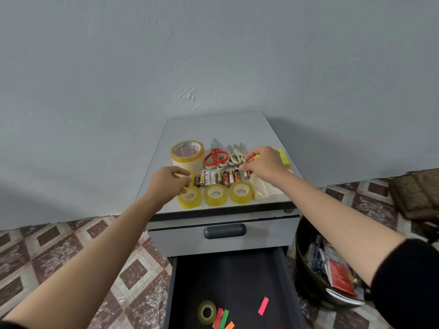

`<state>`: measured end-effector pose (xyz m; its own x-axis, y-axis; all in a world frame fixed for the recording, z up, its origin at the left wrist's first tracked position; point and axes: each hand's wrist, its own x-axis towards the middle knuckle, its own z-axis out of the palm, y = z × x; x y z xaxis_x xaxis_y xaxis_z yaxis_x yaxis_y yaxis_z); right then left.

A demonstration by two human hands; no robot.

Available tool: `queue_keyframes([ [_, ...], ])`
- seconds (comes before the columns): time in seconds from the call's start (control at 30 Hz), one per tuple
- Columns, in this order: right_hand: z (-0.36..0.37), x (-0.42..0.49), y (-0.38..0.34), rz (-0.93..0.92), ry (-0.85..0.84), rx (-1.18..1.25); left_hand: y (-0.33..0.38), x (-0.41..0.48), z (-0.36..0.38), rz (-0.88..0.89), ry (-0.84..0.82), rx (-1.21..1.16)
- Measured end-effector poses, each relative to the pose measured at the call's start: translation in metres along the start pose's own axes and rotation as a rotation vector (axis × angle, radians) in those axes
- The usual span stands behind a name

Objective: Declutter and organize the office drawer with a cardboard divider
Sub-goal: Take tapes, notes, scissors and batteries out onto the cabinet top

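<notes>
1. left hand (169, 180) pinching a small yellow tape roll (190, 197) at cabinet top (213, 129) front-left.
2. right hand (263, 162) fingertips closed on a battery (247, 173), at right end of battery row (217, 178).
3. open drawer (237, 276) below, well apart from both hands.

Scuffed pale blue-grey wall (213, 55) meets a brown-and-cream diamond-tiled floor (59, 252) under soft, even light

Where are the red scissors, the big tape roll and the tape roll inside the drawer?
Red-handled scissors (215, 156): head view, on the handle loops.
Big wide tape roll (187, 154): head view, on its top rim.
Small yellowish tape roll in drawer (207, 312): head view, on its ring.
</notes>
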<state>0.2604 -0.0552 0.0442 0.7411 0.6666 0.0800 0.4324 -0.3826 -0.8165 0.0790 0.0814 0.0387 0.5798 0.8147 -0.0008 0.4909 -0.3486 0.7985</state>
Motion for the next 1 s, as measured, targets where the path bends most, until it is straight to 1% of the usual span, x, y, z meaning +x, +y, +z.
queue_keyframes([
  [0.1,0.014,0.012,-0.003,0.023,-0.012,-0.122,-0.007,-0.004,-0.010,-0.010,-0.009,-0.029],
  [0.23,0.027,0.019,0.002,0.061,0.022,-0.228,-0.017,-0.008,-0.019,-0.009,-0.014,-0.038],
  [0.47,0.030,0.022,0.004,0.087,0.065,-0.336,-0.029,-0.011,-0.022,-0.044,-0.019,-0.053],
  [0.63,0.028,0.018,0.002,0.088,0.066,-0.395,-0.027,-0.017,-0.020,-0.046,-0.033,-0.067],
  [0.73,0.022,0.015,0.000,0.060,0.106,-0.383,-0.025,-0.021,-0.020,-0.036,-0.036,-0.072],
  [0.83,0.007,0.004,-0.005,-0.008,0.128,-0.299,-0.021,-0.031,-0.023,-0.029,-0.042,-0.088],
  [1.0,-0.013,-0.035,-0.009,-0.111,0.173,-0.225,-0.022,-0.065,-0.018,-0.027,-0.083,-0.123],
])
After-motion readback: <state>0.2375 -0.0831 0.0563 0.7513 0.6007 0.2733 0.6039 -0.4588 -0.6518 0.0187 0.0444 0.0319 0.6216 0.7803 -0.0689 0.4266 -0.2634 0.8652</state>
